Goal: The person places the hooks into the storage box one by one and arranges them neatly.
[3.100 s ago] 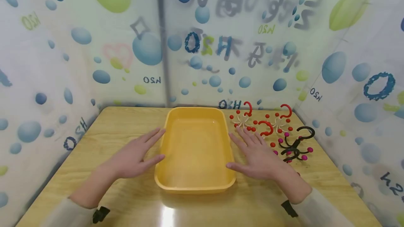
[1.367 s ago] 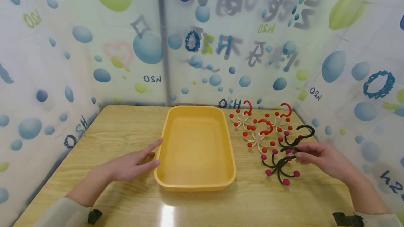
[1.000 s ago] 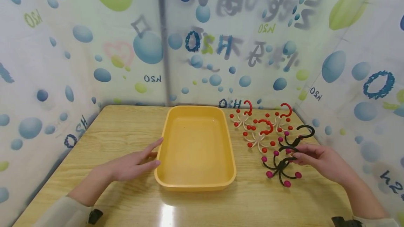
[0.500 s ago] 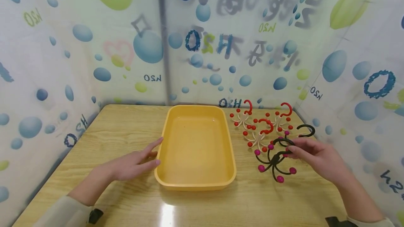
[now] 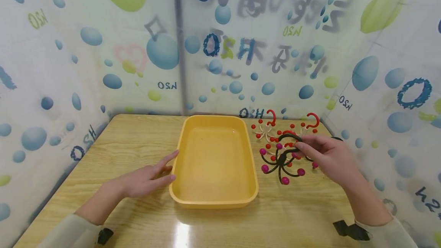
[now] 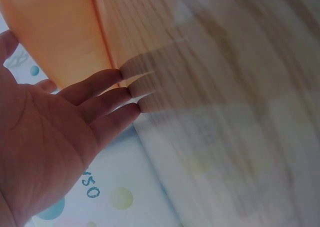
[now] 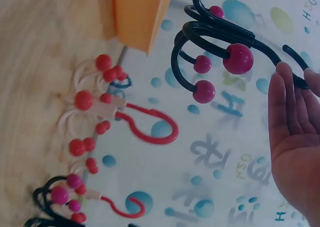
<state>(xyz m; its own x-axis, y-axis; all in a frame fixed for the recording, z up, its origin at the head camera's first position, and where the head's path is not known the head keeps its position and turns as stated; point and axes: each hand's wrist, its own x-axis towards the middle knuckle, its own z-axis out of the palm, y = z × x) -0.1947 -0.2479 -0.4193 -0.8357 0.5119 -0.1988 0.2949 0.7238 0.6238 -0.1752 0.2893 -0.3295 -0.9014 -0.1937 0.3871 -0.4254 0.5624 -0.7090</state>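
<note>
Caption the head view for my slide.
Right hand holds a black hook aloft, left hand beside the yellow tray.

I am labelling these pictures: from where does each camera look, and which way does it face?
Head: on the head, facing forward and down at the rectangular yellow plastic tray; left hand, right hand, both forearms show.
Left wrist: on that wrist, facing past left palm and fingers to the tray's wall and wooden table.
Right wrist: on that wrist, facing past right palm to the held black many-armed hook with magenta balls.
Head and right wrist share that hook.
</note>
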